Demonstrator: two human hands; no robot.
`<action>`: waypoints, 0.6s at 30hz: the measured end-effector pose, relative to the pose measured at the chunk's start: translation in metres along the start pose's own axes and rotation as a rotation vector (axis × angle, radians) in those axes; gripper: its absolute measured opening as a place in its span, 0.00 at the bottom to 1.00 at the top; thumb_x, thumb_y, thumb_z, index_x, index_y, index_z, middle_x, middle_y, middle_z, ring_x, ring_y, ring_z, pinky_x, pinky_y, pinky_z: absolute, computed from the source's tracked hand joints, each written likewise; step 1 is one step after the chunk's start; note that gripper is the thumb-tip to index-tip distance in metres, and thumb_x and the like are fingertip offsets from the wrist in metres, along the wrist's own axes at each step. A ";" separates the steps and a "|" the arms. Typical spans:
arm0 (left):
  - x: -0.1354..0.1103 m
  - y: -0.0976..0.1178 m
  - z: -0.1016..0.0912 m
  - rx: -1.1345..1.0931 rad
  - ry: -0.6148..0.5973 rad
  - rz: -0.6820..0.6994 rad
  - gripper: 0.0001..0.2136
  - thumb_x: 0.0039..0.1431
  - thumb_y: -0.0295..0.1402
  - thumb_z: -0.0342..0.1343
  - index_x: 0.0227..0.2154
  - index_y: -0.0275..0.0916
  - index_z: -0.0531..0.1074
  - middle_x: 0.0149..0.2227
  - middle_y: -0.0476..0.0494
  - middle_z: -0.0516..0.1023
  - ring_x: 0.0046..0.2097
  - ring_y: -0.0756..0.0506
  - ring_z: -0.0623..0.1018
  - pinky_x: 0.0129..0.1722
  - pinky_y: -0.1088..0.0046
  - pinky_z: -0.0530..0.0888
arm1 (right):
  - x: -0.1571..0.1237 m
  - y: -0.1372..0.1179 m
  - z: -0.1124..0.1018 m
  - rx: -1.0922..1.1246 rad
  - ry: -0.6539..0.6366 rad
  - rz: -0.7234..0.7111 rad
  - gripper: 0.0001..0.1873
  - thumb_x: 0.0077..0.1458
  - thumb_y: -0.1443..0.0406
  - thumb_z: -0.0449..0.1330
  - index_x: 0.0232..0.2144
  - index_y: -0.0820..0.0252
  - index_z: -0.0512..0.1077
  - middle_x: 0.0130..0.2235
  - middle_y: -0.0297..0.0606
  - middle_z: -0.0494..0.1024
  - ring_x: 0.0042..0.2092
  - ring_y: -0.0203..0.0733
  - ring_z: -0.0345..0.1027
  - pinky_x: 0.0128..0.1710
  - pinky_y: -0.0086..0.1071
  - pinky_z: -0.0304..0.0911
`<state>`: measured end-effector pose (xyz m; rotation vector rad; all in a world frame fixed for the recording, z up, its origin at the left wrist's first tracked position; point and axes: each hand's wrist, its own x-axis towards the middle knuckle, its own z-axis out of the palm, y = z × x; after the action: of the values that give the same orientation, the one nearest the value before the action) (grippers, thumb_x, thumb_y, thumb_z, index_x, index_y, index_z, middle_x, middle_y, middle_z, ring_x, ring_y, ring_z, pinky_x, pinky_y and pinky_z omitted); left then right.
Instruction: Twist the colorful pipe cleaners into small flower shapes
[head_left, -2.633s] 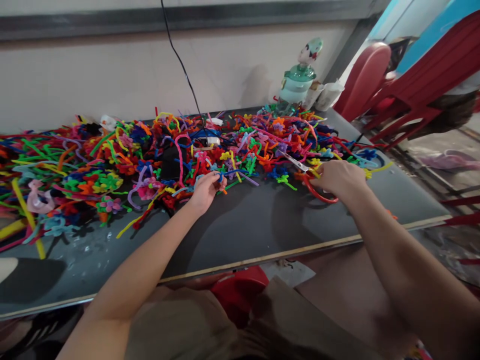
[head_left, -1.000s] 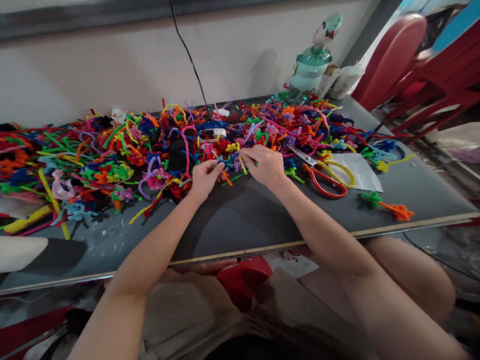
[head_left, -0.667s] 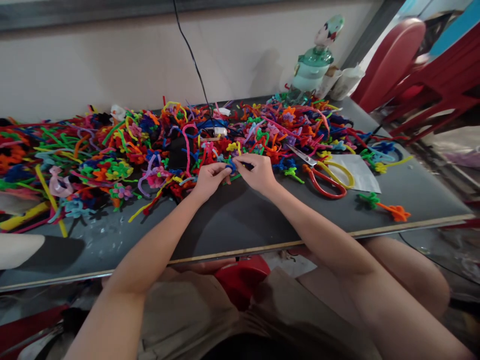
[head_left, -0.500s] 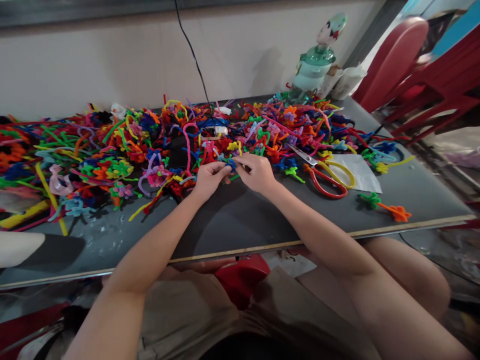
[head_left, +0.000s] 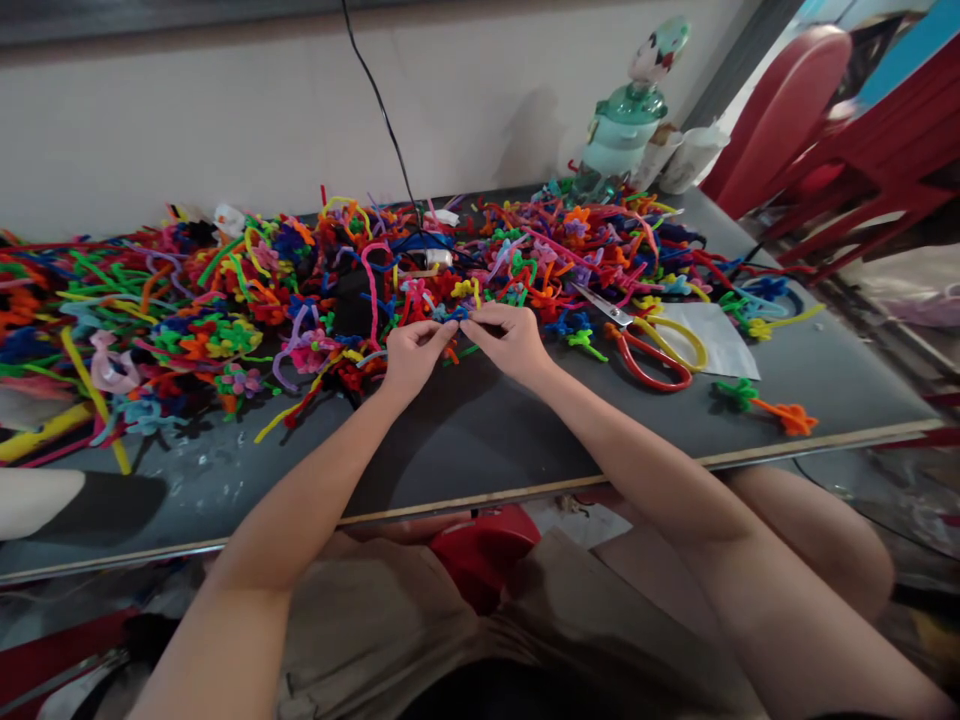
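Note:
My left hand [head_left: 416,350] and my right hand [head_left: 510,338] meet at the front edge of a heap of coloured pipe cleaners [head_left: 292,260]. Thumb and forefinger of each are pinched together, the tips almost touching. Between and just behind them shows a bit of blue pipe cleaner [head_left: 453,314], mostly covered by the fingers; its shape cannot be made out. Right of my right hand lie blue and green pipe-cleaner flowers [head_left: 585,340]. Beyond these, scissors [head_left: 652,350] with one red and one yellow handle lie with blades pointing into the heap.
A white paper [head_left: 720,340] lies under the scissors. Green and orange pipe-cleaner flowers [head_left: 791,416] rest near the table's front edge. A green bottle [head_left: 622,130] and paper cups [head_left: 694,160] stand at the back right. A black cord [head_left: 382,110] hangs down the wall.
My fingertips have shifted a little around the blue pipe cleaner, and less of it shows between them. The whole view has moved slightly; the things on the table lie as before.

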<state>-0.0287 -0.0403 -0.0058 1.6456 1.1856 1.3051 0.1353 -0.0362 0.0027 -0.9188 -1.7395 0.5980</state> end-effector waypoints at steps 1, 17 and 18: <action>0.000 0.002 -0.002 0.049 -0.002 0.039 0.21 0.55 0.52 0.59 0.21 0.37 0.74 0.17 0.50 0.71 0.19 0.53 0.67 0.20 0.76 0.64 | 0.001 0.000 -0.001 0.021 0.002 0.037 0.15 0.57 0.60 0.57 0.21 0.60 0.71 0.23 0.33 0.70 0.27 0.34 0.60 0.31 0.31 0.58; 0.006 0.001 -0.006 0.215 -0.136 0.123 0.10 0.58 0.40 0.59 0.28 0.38 0.75 0.29 0.47 0.76 0.29 0.51 0.73 0.29 0.75 0.69 | 0.006 -0.001 -0.014 -0.423 -0.226 -0.084 0.08 0.52 0.67 0.54 0.24 0.60 0.71 0.28 0.37 0.72 0.33 0.38 0.63 0.38 0.35 0.53; 0.006 0.001 -0.004 0.142 -0.151 0.086 0.11 0.57 0.42 0.59 0.28 0.38 0.74 0.28 0.48 0.75 0.28 0.51 0.71 0.27 0.76 0.68 | 0.007 -0.002 -0.014 -0.375 -0.225 -0.061 0.08 0.51 0.67 0.54 0.22 0.60 0.69 0.26 0.35 0.71 0.31 0.37 0.62 0.38 0.34 0.53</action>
<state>-0.0323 -0.0350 -0.0022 1.8806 1.1494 1.1476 0.1466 -0.0322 0.0129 -1.0818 -2.1209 0.3491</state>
